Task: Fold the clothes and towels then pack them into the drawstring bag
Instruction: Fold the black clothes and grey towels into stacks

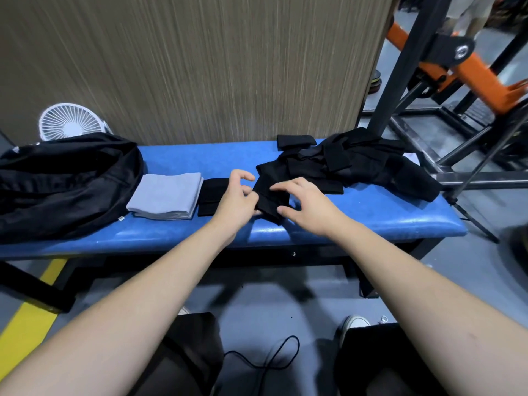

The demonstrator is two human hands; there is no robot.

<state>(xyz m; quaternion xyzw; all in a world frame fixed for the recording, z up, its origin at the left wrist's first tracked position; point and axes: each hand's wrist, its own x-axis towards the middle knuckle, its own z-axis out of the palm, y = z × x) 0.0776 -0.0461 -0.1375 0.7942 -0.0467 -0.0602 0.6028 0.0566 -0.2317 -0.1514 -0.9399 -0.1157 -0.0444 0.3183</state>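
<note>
The black bag (63,178) at the left end of the bench (200,155) is cut off by the picture's left edge. The left hand (234,201) covers the right part of the folded black cloth (211,192) near the front edge. In the black pile (351,164) at the right end, separate pieces cannot be told apart. The frame (468,67) in orange and black behind is blurred. Both forearms leave the picture at its bottom edge.

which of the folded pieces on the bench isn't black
The grey folded towel, lying between the black drawstring bag and the small black folded piece; every other folded piece is black.
</note>
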